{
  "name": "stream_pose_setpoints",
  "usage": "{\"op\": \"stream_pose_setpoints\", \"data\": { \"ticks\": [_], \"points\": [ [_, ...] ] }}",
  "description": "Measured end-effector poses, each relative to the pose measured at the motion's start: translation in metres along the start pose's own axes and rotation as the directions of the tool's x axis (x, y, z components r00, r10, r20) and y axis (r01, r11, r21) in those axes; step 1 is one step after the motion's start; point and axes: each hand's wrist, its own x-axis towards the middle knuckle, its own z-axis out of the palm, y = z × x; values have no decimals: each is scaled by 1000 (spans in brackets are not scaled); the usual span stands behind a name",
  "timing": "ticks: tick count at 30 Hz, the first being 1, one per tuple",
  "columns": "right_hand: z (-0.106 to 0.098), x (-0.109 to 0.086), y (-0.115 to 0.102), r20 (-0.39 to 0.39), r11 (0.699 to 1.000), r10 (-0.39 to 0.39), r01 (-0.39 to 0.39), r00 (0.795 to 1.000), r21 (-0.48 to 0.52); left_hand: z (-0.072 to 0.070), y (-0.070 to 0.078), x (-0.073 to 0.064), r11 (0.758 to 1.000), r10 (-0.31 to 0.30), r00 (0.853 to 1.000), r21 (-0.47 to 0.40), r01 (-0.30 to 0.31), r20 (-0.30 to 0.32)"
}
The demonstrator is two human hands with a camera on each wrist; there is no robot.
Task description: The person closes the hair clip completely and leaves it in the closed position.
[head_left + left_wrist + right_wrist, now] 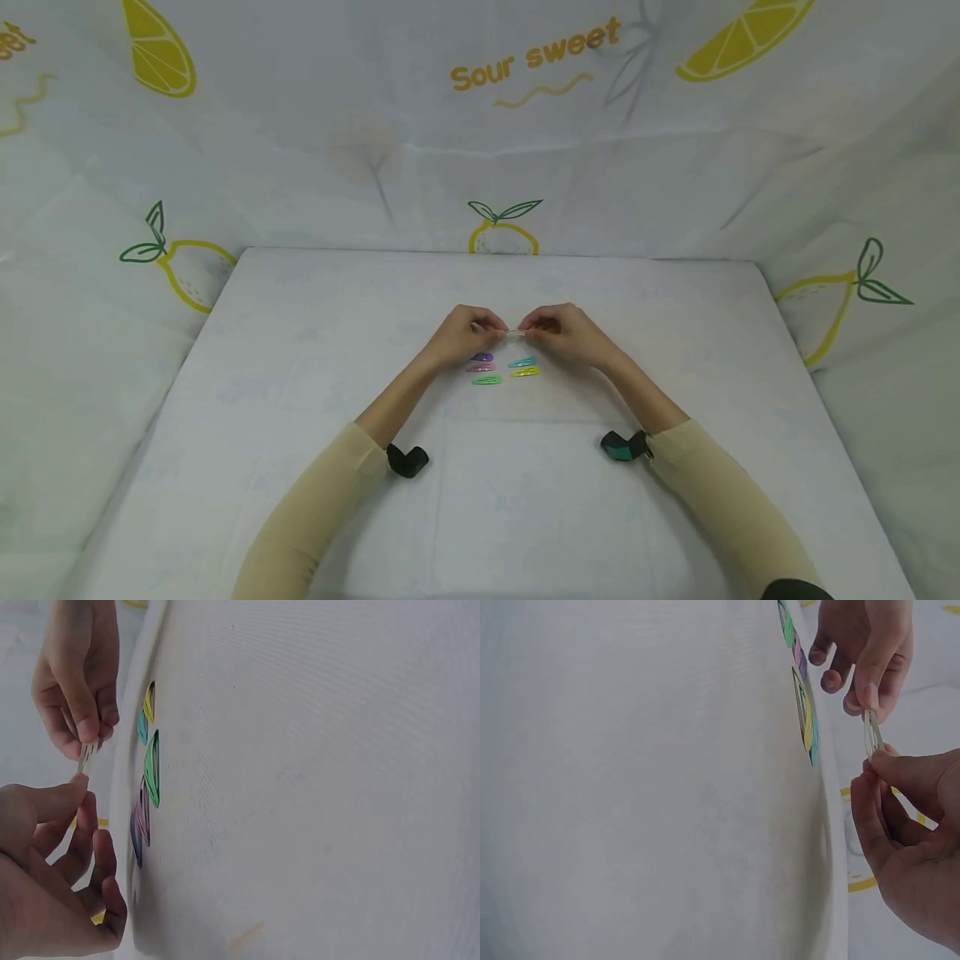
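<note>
Between the two hands is a white snap hair clip (pixel 515 333), raised above the table. My left hand (pixel 467 335) pinches one end of it with thumb and forefinger; its other fingers are bent, as the left wrist view shows. At the opposite end, my right hand (pixel 567 333) pinches the same clip (pixel 874 733). Just below the hands lie more snap clips. A purple clip (pixel 483 357), a pink clip (pixel 481 367) and a green clip (pixel 487 380) form the left column. On the right are a blue clip (pixel 522 362) and a yellow clip (pixel 525 372).
A white cloth covers the table (pixel 517 500). Behind it and at both sides hangs a white curtain (pixel 315 100) printed with lemons and lettering. Each forearm wears a small dark device, one at the left sleeve (pixel 322 500) and one at the right sleeve (pixel 731 500).
</note>
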Motion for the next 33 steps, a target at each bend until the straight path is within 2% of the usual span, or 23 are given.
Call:
{"op": "stream_pose_setpoints", "data": {
  "ticks": [10, 17, 27, 33],
  "points": [
    [-5, -12, -9, -13, 998, -42, 43, 999, 54, -2, 12, -11, 997, 81, 997, -16, -81, -1],
    [-4, -16, -10, -21, 990, -56, 58, 998, 125, -2, 17, -18, 995, 92, 996, -47, -92, -9],
    [0, -18, -13, -80, 984, -27, 40, 996, 174, 3, 12, -17, 993, 88, 994, -74, -92, -62],
    [-1, -20, -14, -76, 981, -6, 21, 997, 191, 5, 11, -18, 994, 84, 992, -62, -90, -91]
  ]
}}
